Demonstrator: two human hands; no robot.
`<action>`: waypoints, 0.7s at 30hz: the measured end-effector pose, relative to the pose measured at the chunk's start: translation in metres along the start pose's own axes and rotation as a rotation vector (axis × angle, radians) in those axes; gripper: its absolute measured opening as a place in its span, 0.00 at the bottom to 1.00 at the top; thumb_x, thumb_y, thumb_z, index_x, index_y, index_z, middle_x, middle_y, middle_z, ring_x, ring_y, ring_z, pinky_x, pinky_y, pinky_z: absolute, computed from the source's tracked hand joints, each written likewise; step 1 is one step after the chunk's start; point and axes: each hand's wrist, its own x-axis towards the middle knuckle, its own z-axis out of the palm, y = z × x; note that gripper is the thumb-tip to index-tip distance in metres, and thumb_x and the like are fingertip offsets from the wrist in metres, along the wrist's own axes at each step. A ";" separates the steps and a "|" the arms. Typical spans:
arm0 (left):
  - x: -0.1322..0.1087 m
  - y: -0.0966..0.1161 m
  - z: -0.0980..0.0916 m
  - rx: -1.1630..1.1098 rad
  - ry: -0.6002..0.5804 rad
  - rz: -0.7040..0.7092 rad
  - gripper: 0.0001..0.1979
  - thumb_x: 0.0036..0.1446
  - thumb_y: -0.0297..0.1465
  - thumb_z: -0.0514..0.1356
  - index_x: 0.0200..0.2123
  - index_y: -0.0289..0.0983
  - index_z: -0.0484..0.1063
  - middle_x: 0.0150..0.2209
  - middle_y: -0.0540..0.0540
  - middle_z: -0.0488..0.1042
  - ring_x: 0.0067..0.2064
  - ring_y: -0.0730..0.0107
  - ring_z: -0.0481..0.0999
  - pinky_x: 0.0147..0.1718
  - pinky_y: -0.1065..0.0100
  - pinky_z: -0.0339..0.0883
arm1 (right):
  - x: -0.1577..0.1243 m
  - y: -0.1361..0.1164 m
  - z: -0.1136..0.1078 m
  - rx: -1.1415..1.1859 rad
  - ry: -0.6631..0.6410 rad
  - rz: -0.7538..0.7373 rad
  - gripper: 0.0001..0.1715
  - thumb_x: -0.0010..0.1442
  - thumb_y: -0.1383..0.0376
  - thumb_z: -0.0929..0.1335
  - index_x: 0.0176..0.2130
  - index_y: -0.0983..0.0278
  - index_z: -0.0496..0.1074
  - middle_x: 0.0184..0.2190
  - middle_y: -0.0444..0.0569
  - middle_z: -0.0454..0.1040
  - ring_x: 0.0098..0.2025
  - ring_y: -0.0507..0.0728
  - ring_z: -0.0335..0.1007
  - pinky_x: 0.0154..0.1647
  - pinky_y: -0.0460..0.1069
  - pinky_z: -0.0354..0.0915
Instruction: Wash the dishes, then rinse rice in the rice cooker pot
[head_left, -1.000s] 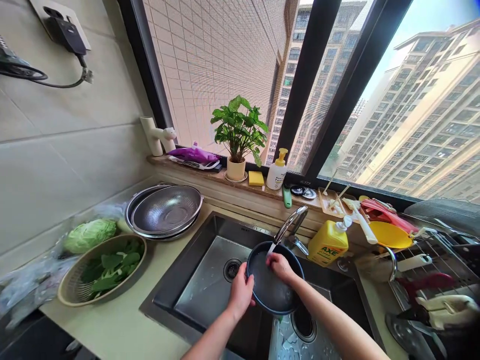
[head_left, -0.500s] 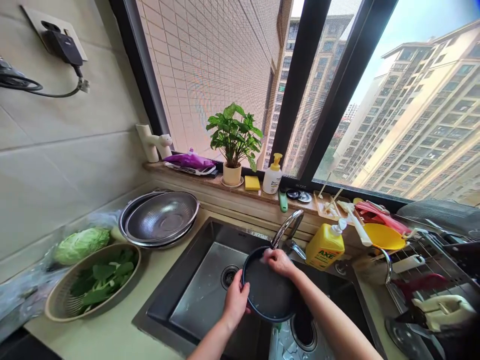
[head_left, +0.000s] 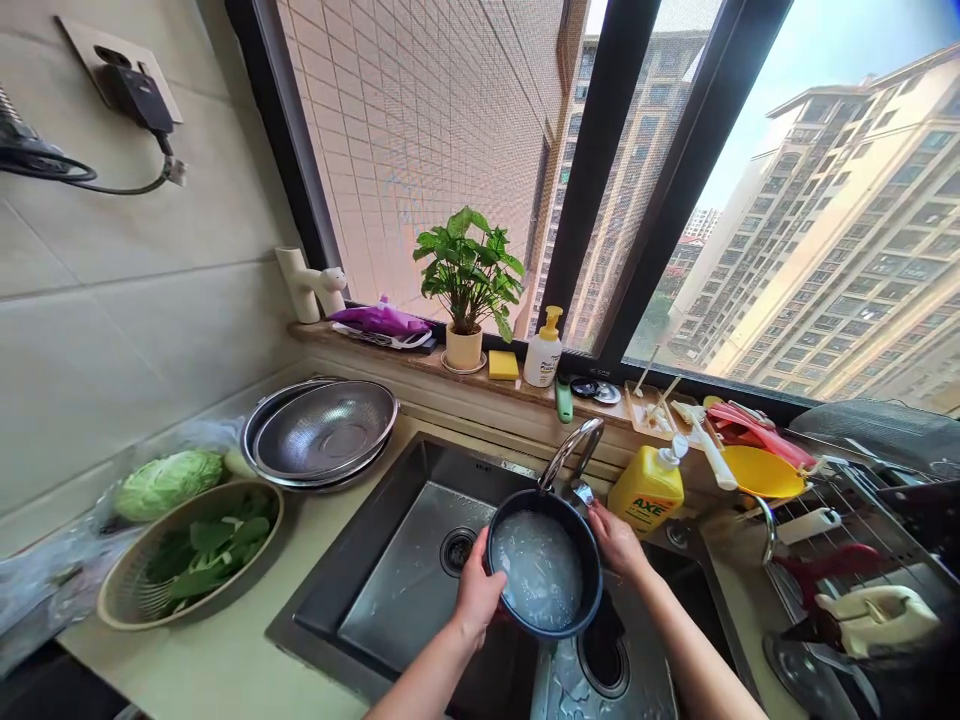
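Observation:
A round dark blue pot is under the spout of the chrome faucet, above the sink's divider. Cloudy, bubbly water fills its bottom. My left hand grips the pot by its left rim, thumb over the edge. On the pot's right, my right hand has its fingers closed at the faucet lever; the fingertips are partly hidden. Below is the sink, with a drain in the left basin.
Left of the sink are steel colanders, a basket of leafy greens and a cabbage. A yellow soap bottle stands behind my right hand. A dish rack is at right. A potted plant sits on the sill.
My right hand has left the pot's inside and moved right to the faucet lever. Bubbly water now shows in the pot, which looked dark inside before. My left hand keeps its hold.

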 end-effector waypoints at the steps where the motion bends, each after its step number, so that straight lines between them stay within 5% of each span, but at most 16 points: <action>1: 0.000 0.000 0.001 -0.020 0.025 0.033 0.43 0.38 0.20 0.54 0.63 0.37 0.54 0.52 0.40 0.72 0.30 0.71 0.76 0.26 0.71 0.70 | -0.003 -0.007 -0.003 0.022 0.003 0.035 0.23 0.61 0.55 0.57 0.36 0.63 0.75 0.39 0.54 0.77 0.46 0.61 0.72 0.47 0.53 0.64; 6: -0.008 -0.002 -0.006 -0.074 0.106 0.197 0.37 0.37 0.18 0.53 0.55 0.33 0.67 0.52 0.43 0.73 0.52 0.66 0.72 0.51 0.70 0.65 | -0.030 -0.041 -0.007 0.089 0.019 0.068 0.06 0.48 0.61 0.65 0.29 0.61 0.66 0.20 0.41 0.65 0.25 0.54 0.63 0.29 0.48 0.59; 13: -0.057 0.013 -0.054 -0.033 0.037 0.197 0.38 0.36 0.22 0.52 0.57 0.35 0.66 0.49 0.46 0.76 0.45 0.63 0.76 0.39 0.68 0.72 | -0.079 -0.075 0.010 0.316 -0.044 -0.031 0.10 0.49 0.56 0.63 0.28 0.60 0.61 0.18 0.37 0.55 0.21 0.51 0.53 0.21 0.46 0.53; 21: -0.112 -0.013 -0.132 -0.025 0.205 0.213 0.37 0.34 0.21 0.51 0.54 0.33 0.69 0.52 0.45 0.74 0.54 0.61 0.70 0.52 0.65 0.65 | -0.129 -0.122 0.072 0.371 -0.363 0.020 0.11 0.50 0.54 0.61 0.32 0.58 0.59 0.19 0.36 0.56 0.17 0.50 0.55 0.14 0.46 0.53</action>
